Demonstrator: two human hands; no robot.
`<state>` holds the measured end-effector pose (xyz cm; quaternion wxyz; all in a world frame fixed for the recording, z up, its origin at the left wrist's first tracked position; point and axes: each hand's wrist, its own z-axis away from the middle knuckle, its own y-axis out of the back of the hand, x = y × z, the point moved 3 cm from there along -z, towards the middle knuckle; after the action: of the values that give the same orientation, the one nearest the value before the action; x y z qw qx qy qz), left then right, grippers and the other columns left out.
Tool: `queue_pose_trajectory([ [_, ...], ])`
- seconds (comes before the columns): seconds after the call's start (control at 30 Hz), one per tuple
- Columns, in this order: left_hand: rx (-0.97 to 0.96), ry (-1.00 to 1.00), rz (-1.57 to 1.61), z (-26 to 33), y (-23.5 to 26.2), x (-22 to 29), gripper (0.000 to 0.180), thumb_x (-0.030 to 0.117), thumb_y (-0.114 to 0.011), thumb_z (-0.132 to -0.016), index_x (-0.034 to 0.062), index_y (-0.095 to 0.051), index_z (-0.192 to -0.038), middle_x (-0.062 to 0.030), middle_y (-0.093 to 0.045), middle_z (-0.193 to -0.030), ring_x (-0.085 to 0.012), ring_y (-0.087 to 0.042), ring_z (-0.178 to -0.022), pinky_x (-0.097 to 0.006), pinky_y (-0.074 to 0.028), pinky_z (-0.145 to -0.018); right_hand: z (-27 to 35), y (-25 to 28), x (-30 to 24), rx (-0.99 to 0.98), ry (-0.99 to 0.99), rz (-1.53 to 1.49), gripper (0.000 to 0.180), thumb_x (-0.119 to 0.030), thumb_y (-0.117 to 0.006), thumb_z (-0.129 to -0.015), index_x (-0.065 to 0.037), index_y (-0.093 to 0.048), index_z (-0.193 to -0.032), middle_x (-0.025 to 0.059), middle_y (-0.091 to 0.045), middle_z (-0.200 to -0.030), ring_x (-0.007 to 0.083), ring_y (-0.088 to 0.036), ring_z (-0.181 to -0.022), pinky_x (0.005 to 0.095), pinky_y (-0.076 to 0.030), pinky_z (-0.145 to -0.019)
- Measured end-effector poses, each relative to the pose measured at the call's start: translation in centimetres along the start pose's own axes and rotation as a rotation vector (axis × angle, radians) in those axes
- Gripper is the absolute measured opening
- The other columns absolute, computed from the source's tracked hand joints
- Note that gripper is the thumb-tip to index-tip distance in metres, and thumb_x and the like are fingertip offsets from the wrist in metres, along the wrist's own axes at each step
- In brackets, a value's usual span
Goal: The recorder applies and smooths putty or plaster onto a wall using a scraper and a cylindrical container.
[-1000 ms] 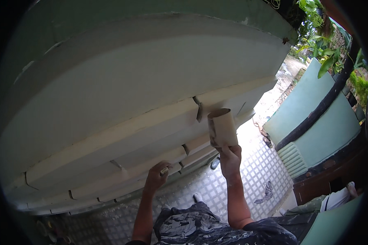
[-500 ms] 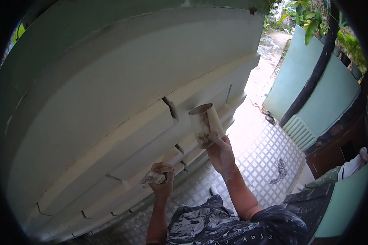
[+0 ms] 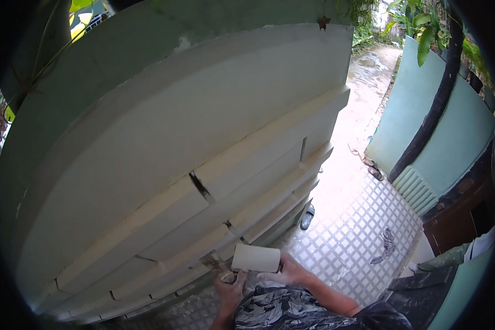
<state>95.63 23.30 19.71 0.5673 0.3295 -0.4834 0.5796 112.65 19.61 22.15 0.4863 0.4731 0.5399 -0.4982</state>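
1. Low in the frame, left of centre, a small flat tool point(image 3: 221, 269) is gripped in the left hand point(image 3: 230, 290); whether scraper or brush cannot be told.
2. Just right of it, a pale cup point(image 3: 257, 257), tipped on its side, is held at its right end by the right hand point(image 3: 287, 272). Any loose contents could be spilled by that tilt; its inside is hidden.
3. The ledged wall point(image 3: 247, 93) could be scuffed if the cup were swung leftward.
4. If either grip were loosened, something could be dropped onto the tiled floor point(image 3: 344, 231).
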Motion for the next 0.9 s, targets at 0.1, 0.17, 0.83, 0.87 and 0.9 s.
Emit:
queue_pose_trajectory([
  [0.1,0.041,-0.068,-0.007,-0.2,-0.5,-2.3,0.031,0.013,-0.072,-0.079,0.0042,-0.046,-0.096,-0.0004,-0.052,-0.068,-0.0103,-0.049,-0.053,-0.024,-0.038,-0.045,0.3,-0.1,2.1,0.005,0.058,0.008,0.039,-0.018,-0.069,-0.081,0.000,-0.057,-0.114,0.0048,-0.063,-0.100,0.0103,-0.055,-0.089,0.0271,-0.045,-0.078],
  [0.17,0.092,-0.071,0.020,0.0,-1.5,-2.5,0.029,0.009,-0.073,-0.077,0.0036,-0.050,-0.095,-0.0011,-0.054,-0.071,-0.0090,-0.051,-0.056,-0.024,-0.039,-0.046,0.6,0.6,3.5,0.040,-0.038,-0.131,0.040,-0.018,-0.068,-0.082,0.000,-0.056,-0.115,0.0049,-0.063,-0.102,0.0110,-0.055,-0.091,0.0272,-0.045,-0.079],
  [0.83,0.480,-0.526,-0.275,-0.2,-0.3,-3.7,0.017,-0.008,-0.061,-0.076,0.0040,-0.063,-0.088,-0.0103,-0.060,-0.104,-0.0122,-0.057,-0.086,-0.026,-0.046,-0.071,-14.7,2.4,-9.6,0.357,0.991,0.936,0.033,-0.007,-0.065,-0.067,-0.005,-0.063,-0.100,0.0141,-0.060,-0.105,0.0364,-0.057,-0.097,0.0465,-0.045,-0.082],
  [0.87,0.524,-0.539,-0.248,0.0,-0.1,-3.3,0.015,-0.009,-0.059,-0.077,0.0040,-0.064,-0.083,-0.0096,-0.060,-0.102,-0.0138,-0.058,-0.088,-0.027,-0.046,-0.072,-14.8,2.0,-9.5,0.340,0.996,0.921,0.033,-0.007,-0.065,-0.067,-0.005,-0.063,-0.100,0.0141,-0.060,-0.105,0.0364,-0.057,-0.097,0.0465,-0.045,-0.082],
  [0.9,0.542,-0.538,-0.249,-0.1,0.6,-3.2,0.015,-0.009,-0.059,-0.077,0.0040,-0.064,-0.083,-0.0096,-0.060,-0.102,-0.0138,-0.058,-0.088,-0.027,-0.046,-0.072,-14.7,2.0,-9.5,0.306,0.971,0.905,0.035,-0.007,-0.065,-0.066,-0.005,-0.063,-0.101,0.0137,-0.060,-0.104,0.0360,-0.056,-0.096,0.0466,-0.044,-0.082],
])
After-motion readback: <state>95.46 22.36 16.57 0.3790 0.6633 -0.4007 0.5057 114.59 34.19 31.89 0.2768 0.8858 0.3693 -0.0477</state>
